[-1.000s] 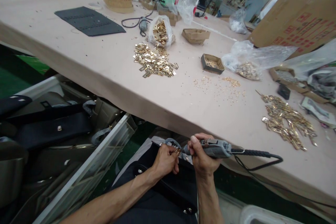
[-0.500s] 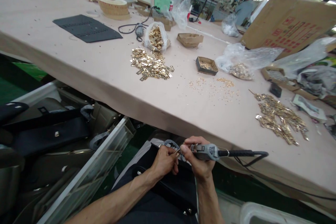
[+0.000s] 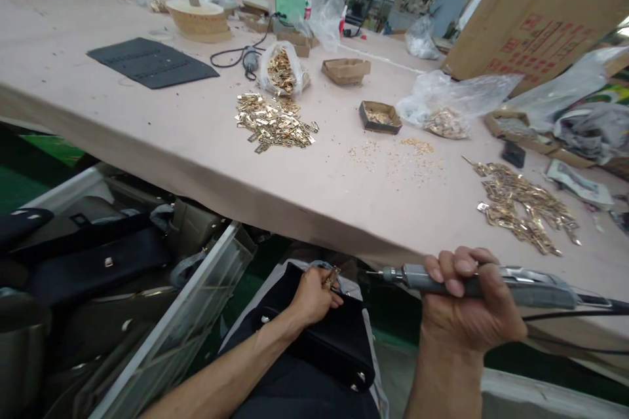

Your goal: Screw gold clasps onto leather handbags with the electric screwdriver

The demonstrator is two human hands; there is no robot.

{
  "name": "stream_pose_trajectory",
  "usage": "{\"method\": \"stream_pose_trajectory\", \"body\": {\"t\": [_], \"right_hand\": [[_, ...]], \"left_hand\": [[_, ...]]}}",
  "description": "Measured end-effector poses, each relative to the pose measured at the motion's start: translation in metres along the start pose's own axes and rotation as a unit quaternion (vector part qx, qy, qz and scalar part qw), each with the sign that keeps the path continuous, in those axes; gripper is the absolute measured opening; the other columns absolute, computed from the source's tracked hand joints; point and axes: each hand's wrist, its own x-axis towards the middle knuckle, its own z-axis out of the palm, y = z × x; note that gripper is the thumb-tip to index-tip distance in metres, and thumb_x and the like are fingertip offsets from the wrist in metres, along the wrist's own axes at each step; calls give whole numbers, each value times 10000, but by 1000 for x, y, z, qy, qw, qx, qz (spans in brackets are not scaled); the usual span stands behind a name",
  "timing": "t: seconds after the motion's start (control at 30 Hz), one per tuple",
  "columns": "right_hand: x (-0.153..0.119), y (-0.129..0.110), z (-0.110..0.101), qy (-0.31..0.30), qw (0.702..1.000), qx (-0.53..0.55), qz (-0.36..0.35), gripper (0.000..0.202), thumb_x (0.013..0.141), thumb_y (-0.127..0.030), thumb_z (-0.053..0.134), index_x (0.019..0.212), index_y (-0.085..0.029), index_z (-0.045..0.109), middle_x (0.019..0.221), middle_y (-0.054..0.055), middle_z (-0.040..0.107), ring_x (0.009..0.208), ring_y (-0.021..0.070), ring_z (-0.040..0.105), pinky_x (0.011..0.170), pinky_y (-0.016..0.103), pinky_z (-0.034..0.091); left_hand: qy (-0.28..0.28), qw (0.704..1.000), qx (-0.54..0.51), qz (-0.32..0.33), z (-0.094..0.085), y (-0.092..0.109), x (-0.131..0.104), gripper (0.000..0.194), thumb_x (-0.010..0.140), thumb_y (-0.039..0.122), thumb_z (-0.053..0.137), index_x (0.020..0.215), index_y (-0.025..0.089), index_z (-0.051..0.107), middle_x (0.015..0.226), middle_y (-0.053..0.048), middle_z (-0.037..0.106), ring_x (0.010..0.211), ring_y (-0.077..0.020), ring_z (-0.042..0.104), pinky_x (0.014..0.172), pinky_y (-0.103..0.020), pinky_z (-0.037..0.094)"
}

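My right hand [image 3: 466,298] is wrapped round a grey electric screwdriver [image 3: 535,288], its thin bit pointing left, just off the table's front edge. My left hand [image 3: 314,298] pinches a small gold metal fitting [image 3: 333,276] at the top of a black handbag [image 3: 334,340] on my lap. The bag's upper edge is partly hidden behind that hand. Between the screwdriver bit and the fitting there is a gap.
On the table [image 3: 295,190] lie a heap of gold plates [image 3: 275,124], scattered tiny screws [image 3: 417,146], a small box [image 3: 380,118] and another heap of gold fittings [image 3: 525,203]. A crate [image 3: 181,321] of bags stands at left. A large carton [image 3: 535,33] is at back right.
My right hand has moved right and slightly up with the screwdriver, away from the fitting; the tool has swung into fuller view. My left hand stays at the bag's top.
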Motion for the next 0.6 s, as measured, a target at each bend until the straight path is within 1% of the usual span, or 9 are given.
{"method": "stream_pose_trajectory", "body": {"t": [0.1, 0.17, 0.23, 0.3, 0.37, 0.4, 0.43, 0.5, 0.6], "right_hand": [[11, -8, -8, 28, 999, 41, 16, 234, 668, -224, 778, 850, -135, 663, 697, -53, 537, 464, 35, 384, 501, 223, 402], [22, -14, -14, 36, 997, 65, 17, 254, 656, -202, 789, 854, -128, 647, 703, -62, 530, 472, 28, 383, 504, 212, 413], [36, -20, -17, 40, 996, 79, 5, 259, 652, -181, 788, 852, -125, 633, 704, -66, 531, 476, 25, 387, 505, 205, 424], [51, -26, -20, 49, 995, 89, -11, 248, 649, -166, 779, 831, -126, 616, 703, -66, 532, 478, 23, 399, 509, 200, 435], [70, -30, -22, 68, 993, 99, -20, 235, 655, -157, 768, 808, -135, 591, 706, -64, 531, 480, 25, 417, 518, 204, 448], [81, -31, -24, 77, 991, 103, -22, 237, 659, -153, 765, 806, -140, 579, 711, -64, 532, 483, 27, 425, 526, 207, 456], [94, -30, -27, 86, 990, 106, -22, 245, 661, -150, 764, 807, -146, 567, 720, -63, 535, 487, 28, 433, 534, 211, 464], [122, -26, -34, 99, 990, 99, -27, 273, 658, -157, 769, 813, -159, 544, 736, -64, 540, 495, 29, 449, 549, 214, 476], [164, -14, -45, 122, 990, 45, -57, 290, 655, -194, 745, 770, -182, 479, 712, -78, 521, 486, 39, 463, 549, 226, 486]], "left_hand": [[-8, 1000, -7, -23, -2, 1, 2, 85, 862, 190, 644, 826, 113, 647, 725, -75, 706, 662, -210, 750, 555, -248, 577], [-9, 999, -16, -37, -2, 5, 2, 96, 878, 198, 625, 856, 107, 649, 841, -103, 726, 689, -205, 759, 576, -251, 589], [-9, 999, -23, -44, -1, 10, 1, 99, 880, 196, 614, 873, 103, 646, 940, -127, 728, 698, -198, 763, 587, -253, 593], [-8, 999, -24, -40, 1, 14, -1, 103, 882, 189, 594, 875, 97, 640, 975, -146, 724, 695, -199, 764, 595, -262, 595], [0, 999, -23, -32, 3, 13, -2, 104, 880, 182, 571, 883, 95, 628, 975, -156, 720, 681, -203, 761, 595, -277, 592], [1, 999, -34, -40, 4, 11, -2, 103, 875, 191, 572, 894, 102, 621, 970, -147, 724, 665, -199, 757, 592, -280, 589], [16, 998, -43, -51, 5, 7, 0, 107, 865, 214, 580, 903, 117, 606, 912, -126, 727, 618, -197, 743, 559, -282, 575], [36, 996, -71, -27, 6, -2, 6, 136, 854, 264, 596, 923, 148, 575, 834, -90, 724, 593, -198, 732, 545, -280, 556], [55, 995, -87, -12, 7, -9, 10, 191, 805, 313, 646, 890, 184, 535, 752, -60, 713, 561, -207, 716, 515, -278, 523]]}}
